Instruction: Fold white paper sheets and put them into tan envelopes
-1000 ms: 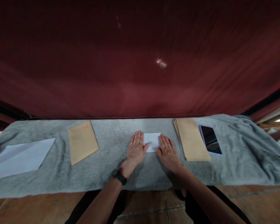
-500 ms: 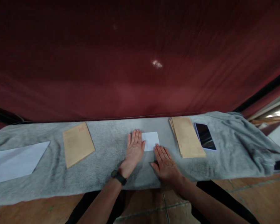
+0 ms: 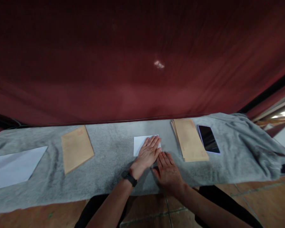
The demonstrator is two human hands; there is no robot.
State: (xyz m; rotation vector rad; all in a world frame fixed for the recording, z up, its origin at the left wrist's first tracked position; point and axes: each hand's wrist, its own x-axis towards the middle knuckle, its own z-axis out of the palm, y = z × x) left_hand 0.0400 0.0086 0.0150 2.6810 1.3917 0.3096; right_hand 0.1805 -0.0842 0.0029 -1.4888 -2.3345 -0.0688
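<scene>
A small white piece of paper (image 3: 137,144), perhaps folded, lies on the grey cloth in front of me. My left hand (image 3: 148,153), a dark watch (image 3: 129,178) on its wrist, rests flat across the paper's right half and hides that part. Its fingers are stretched out and hold nothing. My right hand (image 3: 167,169) lies just below and to the right, fingers straight and palm down. Its fingertips come close to the paper's lower right corner; whether they touch it I cannot tell.
Brown envelopes (image 3: 191,139) are stacked to the right, beside a phone (image 3: 208,138). Further left are another brown envelope (image 3: 77,148) and larger white paper (image 3: 16,166). Grey cloth (image 3: 111,158) covers the narrow surface, with a dark red curtain (image 3: 133,69) hanging behind it.
My left hand has slid right, from the paper's left edge onto its right half, uncovering the left part. The right hand stays nearly in place, its fingertips slightly lower.
</scene>
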